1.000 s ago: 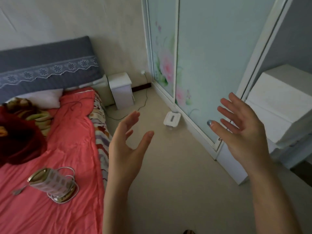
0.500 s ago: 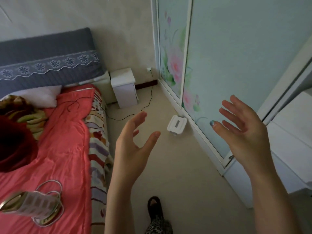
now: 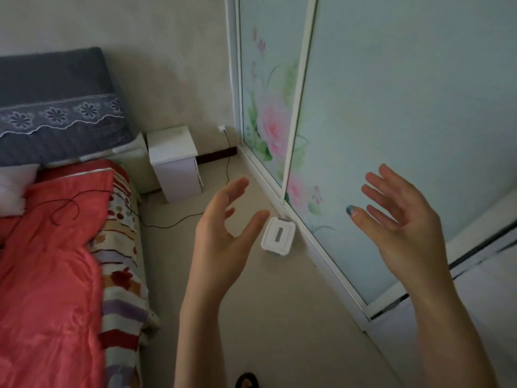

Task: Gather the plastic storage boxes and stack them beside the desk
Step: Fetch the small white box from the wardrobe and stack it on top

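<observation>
A small white plastic storage box (image 3: 277, 237) with a lid lies on the beige floor, right against the base of the sliding glass doors (image 3: 377, 135). My left hand (image 3: 223, 233) is raised in front of me, open, palm turned right, and overlaps the box's left side in view. My right hand (image 3: 402, 219) is also raised and open, palm facing left, in front of the glass. Both hands are empty and well above the floor. No desk is in view.
A bed with a red quilt (image 3: 53, 270) and striped floral sheet fills the left. A white bedside cabinet (image 3: 174, 161) stands at the far wall, with a black cable (image 3: 227, 169) running across the floor. A dark slipper (image 3: 246, 380) shows at the bottom edge.
The view has moved forward and turned left; the white box is closer. The white furniture at right and the metal object on the bed have left the view. Both hands stay raised and open.
</observation>
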`<move>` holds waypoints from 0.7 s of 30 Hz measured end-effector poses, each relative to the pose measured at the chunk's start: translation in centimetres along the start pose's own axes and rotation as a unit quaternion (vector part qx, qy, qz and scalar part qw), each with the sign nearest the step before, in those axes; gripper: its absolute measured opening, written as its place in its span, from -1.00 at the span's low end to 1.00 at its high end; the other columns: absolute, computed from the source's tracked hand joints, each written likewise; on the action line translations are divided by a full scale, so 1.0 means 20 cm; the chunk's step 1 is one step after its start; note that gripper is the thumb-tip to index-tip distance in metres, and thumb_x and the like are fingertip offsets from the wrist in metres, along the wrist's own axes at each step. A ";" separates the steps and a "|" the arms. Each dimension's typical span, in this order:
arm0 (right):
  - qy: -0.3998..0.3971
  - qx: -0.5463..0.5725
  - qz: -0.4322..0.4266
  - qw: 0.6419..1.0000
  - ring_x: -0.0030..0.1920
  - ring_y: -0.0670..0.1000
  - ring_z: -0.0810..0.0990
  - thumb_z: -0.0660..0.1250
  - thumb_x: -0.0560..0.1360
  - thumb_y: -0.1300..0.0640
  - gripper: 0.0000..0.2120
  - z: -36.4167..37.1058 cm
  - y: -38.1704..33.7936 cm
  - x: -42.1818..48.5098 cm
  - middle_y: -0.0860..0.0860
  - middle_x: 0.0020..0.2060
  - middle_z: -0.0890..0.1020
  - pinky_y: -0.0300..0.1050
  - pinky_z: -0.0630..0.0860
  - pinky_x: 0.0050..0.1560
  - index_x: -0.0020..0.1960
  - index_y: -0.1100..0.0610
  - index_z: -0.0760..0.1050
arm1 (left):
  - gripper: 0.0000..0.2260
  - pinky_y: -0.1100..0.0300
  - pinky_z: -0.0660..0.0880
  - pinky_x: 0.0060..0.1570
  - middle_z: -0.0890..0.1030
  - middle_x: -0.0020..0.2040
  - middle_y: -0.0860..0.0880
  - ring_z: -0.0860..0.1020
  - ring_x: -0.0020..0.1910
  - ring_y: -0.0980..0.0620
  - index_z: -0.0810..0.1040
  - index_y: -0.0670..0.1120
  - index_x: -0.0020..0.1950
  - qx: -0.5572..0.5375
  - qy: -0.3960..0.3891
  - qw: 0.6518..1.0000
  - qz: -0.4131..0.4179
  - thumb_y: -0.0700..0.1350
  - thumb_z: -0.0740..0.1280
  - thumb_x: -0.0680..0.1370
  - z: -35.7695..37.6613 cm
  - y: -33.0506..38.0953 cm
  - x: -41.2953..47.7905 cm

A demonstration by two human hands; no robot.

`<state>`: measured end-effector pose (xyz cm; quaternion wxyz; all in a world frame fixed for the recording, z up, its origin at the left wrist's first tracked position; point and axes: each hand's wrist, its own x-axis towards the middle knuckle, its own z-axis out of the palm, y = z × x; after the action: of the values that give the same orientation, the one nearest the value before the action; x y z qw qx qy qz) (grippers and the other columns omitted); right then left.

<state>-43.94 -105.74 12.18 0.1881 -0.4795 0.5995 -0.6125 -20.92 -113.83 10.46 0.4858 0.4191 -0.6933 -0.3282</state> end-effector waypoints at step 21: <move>-0.022 0.024 0.062 0.998 0.25 -0.15 0.58 0.50 0.37 0.15 -0.36 0.49 0.62 1.03 -0.20 0.26 0.60 -0.30 0.48 0.21 0.39 -0.13 0.42 | -0.57 0.28 0.45 0.23 0.53 0.24 0.30 0.46 0.26 0.35 0.44 0.12 0.35 0.035 0.023 0.996 -0.074 -0.01 0.43 0.51 0.18 -0.68 0.99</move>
<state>-49.93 -130.31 6.53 0.2501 -0.4499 0.6091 -0.6034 -24.34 -137.41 5.45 0.4615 0.4935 -0.6597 -0.3291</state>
